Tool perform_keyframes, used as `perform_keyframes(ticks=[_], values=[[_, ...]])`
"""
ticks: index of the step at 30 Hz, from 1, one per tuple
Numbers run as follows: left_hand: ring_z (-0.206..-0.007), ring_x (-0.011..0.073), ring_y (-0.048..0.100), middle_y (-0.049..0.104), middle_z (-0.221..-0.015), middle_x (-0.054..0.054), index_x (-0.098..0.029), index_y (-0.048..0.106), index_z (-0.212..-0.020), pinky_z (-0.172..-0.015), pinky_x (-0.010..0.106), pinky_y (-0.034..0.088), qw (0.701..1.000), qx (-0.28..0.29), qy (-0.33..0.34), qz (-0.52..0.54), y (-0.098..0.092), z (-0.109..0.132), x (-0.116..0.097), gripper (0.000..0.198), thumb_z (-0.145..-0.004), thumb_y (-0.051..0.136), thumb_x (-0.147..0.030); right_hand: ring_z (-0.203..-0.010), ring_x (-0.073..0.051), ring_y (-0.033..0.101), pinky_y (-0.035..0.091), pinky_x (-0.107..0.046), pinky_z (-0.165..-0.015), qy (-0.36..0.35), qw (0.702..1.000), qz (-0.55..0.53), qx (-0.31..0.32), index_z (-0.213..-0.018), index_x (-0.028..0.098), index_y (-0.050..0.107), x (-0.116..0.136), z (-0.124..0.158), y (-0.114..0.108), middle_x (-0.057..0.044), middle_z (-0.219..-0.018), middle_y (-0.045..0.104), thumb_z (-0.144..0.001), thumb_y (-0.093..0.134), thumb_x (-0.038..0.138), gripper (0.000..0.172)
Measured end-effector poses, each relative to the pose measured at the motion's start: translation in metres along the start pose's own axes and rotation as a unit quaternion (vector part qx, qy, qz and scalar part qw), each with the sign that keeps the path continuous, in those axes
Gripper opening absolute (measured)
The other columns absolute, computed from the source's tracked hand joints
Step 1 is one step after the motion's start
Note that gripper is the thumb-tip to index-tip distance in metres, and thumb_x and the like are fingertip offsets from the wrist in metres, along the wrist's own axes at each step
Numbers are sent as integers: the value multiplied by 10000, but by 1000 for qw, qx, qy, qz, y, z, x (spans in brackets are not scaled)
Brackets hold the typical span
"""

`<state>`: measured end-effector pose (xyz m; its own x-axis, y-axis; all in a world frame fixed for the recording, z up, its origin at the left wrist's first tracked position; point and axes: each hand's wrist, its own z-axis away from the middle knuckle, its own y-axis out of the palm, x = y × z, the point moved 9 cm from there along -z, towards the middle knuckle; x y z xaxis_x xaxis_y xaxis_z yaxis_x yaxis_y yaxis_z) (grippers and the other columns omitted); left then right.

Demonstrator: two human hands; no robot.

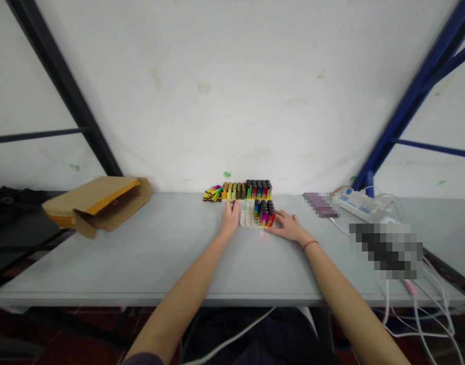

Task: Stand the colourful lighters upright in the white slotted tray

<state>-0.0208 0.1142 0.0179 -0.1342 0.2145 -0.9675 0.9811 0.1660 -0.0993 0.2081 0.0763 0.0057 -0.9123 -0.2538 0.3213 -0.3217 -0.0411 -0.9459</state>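
A white tray (249, 219) with rows of round holes lies on the table between my hands. Several lighters (264, 218) in purple, red and blue with black tops stand upright in its right part. The left part of the tray shows bare holes. My left hand (229, 219) is at the tray's left edge, thumb and fingers pinched on a small dark, reddish lighter, mostly hidden. My right hand (290, 227) rests at the tray's right side, its fingers apart, the thumb by the front right corner and touching or nearly touching it.
Behind the tray stand rows of yellow lighters (234, 190) and dark-topped coloured lighters (259, 189), with a loose pile (212, 193) to their left. An open cardboard box (103, 200) lies far left. At right are a purple blurred item (321, 205), a power strip (359, 204) and cables.
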Motion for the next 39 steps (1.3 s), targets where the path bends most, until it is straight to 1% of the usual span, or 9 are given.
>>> perform_keyframes(ticks=[5,7,14,20,24,30,34,37,39], values=[[-1002,210,658,700,-1000,87,-189,640,-1075,-930,352,524,982,28,171,-73,12,12,-38,241,-958,553,-381,-1491,-392,348,193,-722,-1186,-4,1000,4,-7,-1502,276,514,-2,-2,1,-136,-1606,438,-901,605,661,720],[-1056,221,643,690,-1089,105,-187,679,-1060,-960,359,525,973,50,208,-83,19,15,-43,240,-941,585,-372,-1487,-392,355,198,-716,-1186,-4,1000,6,-8,-1504,282,511,-2,-2,1,-134,-1600,445,-899,603,666,722],[-1009,218,685,705,-1141,106,-179,712,-1066,-847,321,577,975,141,166,-47,38,14,-24,278,-935,592,-393,-1494,-390,348,205,-708,-1189,-2,1000,17,-2,-1503,286,513,-1,-2,0,-130,-1615,428,-909,589,653,702],[-1043,232,694,722,-1125,102,-194,725,-1042,-946,361,563,974,146,167,-50,40,14,-26,218,-918,620,-339,-1499,-394,340,193,-722,-1187,0,1000,7,0,-1511,273,502,-1,-2,1,-133,-1617,427,-904,599,647,719],[-986,213,702,730,-1081,76,-216,680,-1158,-960,371,553,976,133,157,-75,40,15,-28,267,-897,639,-253,-1494,-393,345,188,-720,-1190,-3,1000,3,-4,-1504,280,509,-2,-2,1,-135,-1614,429,-900,597,661,719],[-1086,234,654,709,-1111,93,-210,666,-1127,-1051,400,484,941,127,252,-186,44,25,-45,220,-923,584,-224,-1487,-384,356,193,-705,-1194,-2,1000,5,-4,-1502,274,510,-3,-3,2,-134,-1603,441,-901,595,666,722],[-1187,262,607,681,-1204,136,-178,651,-1201,-1102,418,437,923,50,266,-273,15,4,-58,289,-980,479,-250,-1495,-396,338,185,-714,-1192,1,1000,6,-2,-1499,268,517,-2,-2,1,-138,-1610,430,-898,598,670,727],[-1276,282,555,645,-1301,159,-167,619,-1298,-1135,443,404,904,-46,186,-383,-31,-32,-56,400,-963,401,-167,-1500,-393,331,174,-723,-1191,-2,1000,0,1,-1502,262,514,-1,0,1,-143,-1621,414,-908,593,655,716],[-1365,312,486,566,-1439,178,-165,574,-1390,-1151,471,387,871,-38,143,-468,-50,-55,-49,487,-913,474,-163,-1499,-394,334,173,-731,-1188,-3,1000,-5,-1,-1505,260,510,0,1,0,-145,-1621,414,-909,597,649,717]])
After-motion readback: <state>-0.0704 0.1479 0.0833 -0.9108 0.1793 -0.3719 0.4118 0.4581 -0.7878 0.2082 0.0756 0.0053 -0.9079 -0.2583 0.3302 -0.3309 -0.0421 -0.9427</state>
